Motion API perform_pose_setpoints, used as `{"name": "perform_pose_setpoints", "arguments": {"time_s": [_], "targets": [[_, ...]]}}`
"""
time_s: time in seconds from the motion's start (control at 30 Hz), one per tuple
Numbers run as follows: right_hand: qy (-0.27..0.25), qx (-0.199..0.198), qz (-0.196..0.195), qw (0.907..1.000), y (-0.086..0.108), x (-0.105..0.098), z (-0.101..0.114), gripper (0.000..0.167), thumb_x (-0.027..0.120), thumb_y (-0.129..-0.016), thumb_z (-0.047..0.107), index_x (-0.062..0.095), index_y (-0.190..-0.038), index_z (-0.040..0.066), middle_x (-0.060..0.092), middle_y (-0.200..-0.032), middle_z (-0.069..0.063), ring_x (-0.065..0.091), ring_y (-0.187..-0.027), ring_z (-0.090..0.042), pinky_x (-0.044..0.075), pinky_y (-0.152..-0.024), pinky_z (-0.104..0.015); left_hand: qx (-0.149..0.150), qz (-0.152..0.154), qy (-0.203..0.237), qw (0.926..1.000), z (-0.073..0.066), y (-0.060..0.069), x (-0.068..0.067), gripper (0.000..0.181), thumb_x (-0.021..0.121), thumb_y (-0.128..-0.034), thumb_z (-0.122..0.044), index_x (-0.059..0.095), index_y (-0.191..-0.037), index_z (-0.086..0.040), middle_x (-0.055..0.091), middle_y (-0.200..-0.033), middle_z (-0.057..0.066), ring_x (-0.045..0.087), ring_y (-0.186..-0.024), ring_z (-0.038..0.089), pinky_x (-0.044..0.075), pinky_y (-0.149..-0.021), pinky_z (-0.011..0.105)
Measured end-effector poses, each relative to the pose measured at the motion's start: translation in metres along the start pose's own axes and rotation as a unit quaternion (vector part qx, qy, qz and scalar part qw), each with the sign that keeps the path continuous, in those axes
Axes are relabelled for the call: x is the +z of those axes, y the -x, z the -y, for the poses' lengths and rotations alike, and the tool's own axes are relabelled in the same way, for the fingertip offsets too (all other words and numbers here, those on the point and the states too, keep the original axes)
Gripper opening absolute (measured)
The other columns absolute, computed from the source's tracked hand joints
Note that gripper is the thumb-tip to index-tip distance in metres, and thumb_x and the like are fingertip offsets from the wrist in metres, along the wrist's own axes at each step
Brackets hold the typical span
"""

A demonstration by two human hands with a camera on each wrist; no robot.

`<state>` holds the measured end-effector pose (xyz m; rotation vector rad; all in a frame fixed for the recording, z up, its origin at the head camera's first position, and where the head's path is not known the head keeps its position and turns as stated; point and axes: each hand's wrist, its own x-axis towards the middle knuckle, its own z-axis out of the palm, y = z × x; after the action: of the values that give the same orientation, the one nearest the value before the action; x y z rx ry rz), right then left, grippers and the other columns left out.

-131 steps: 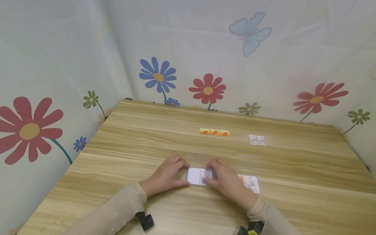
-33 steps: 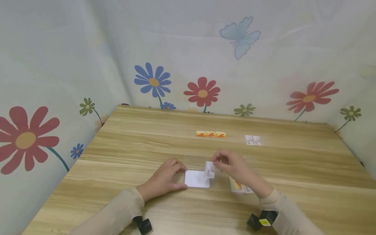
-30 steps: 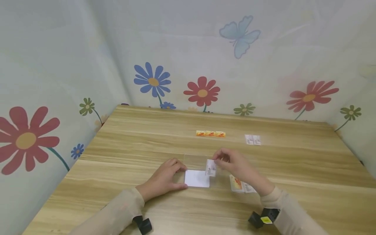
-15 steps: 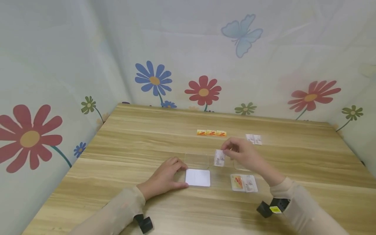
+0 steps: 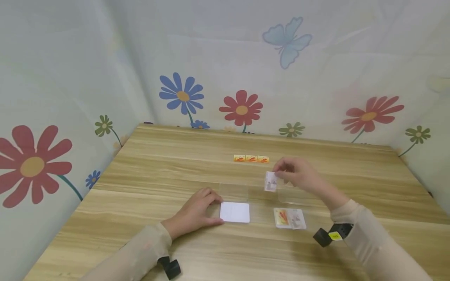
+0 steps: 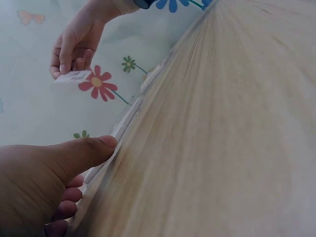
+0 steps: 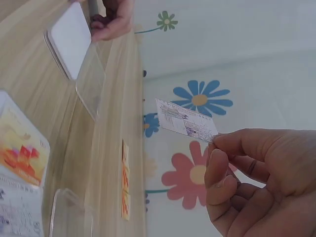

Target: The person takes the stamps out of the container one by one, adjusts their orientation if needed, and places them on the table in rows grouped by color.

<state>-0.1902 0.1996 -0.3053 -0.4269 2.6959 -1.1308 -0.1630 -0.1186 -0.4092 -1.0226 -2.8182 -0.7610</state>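
My left hand (image 5: pixel 197 212) holds the left side of a small clear plastic case with a white card (image 5: pixel 234 212) in it, thumb at the near corner and fingers at the far one. My right hand (image 5: pixel 299 175) pinches one pale printed postage stamp (image 5: pixel 270 181) by its edge, raised above the table; the right wrist view shows the stamp's (image 7: pixel 186 121) toothed edge. To the right lies a second case (image 5: pixel 290 218), bearing a yellow-orange stamp (image 5: pixel 283 217) and a pale stamp (image 5: pixel 296 219) side by side.
Three yellow-orange stamps (image 5: pixel 251 158) lie in a row farther back on the wooden table (image 5: pixel 168 156). Transparent lids (image 5: pixel 233 191) lie folded back behind both cases. My right hand hides the spot where two pale stamps lay. A flowered cloth (image 5: pixel 211 50) hangs behind.
The right hand has lifted the pale stamp off the white card and carried it right and away from me, past the lid. My left hand keeps its place at the case.
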Motion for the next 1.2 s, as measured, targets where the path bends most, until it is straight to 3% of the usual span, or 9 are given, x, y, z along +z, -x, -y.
{"name": "perform_pose_setpoints", "arguments": {"time_s": [0.57,0.93,1.2], "targets": [[-0.005,0.021,0.025,0.9995,-0.003,-0.030,-0.036,0.014,0.059,-0.093,0.014,0.063,-0.104,0.005,0.061,-0.088,-0.009,0.054,-0.072,-0.024,0.046,-0.057,-0.026,-0.010,0.000,0.003,0.9999,-0.001,0.002,0.002,0.049,0.082,-0.0708,-0.040,0.066,-0.107,-0.013,0.058,-0.103,-0.003,0.054,-0.096,0.013,0.047,-0.087,0.034],[-0.018,0.022,0.025,0.9993,-0.007,-0.042,-0.056,0.016,0.059,-0.093,0.013,0.062,-0.104,0.003,0.060,-0.090,-0.015,0.054,-0.072,-0.023,0.047,-0.058,-0.027,-0.013,0.003,-0.001,0.9999,-0.002,0.000,0.000,0.049,0.082,-0.0712,-0.041,0.065,-0.108,-0.014,0.059,-0.104,-0.003,0.054,-0.098,0.014,0.047,-0.088,0.035],[-0.015,0.032,0.021,0.9991,-0.009,-0.050,-0.068,0.021,0.059,-0.094,0.013,0.060,-0.108,-0.001,0.059,-0.083,-0.005,0.051,-0.066,-0.016,0.043,-0.055,-0.024,-0.012,0.001,-0.001,0.9999,-0.002,0.000,-0.001,0.049,0.082,-0.0711,-0.041,0.066,-0.108,-0.014,0.059,-0.105,-0.003,0.054,-0.099,0.014,0.047,-0.089,0.036]]}}
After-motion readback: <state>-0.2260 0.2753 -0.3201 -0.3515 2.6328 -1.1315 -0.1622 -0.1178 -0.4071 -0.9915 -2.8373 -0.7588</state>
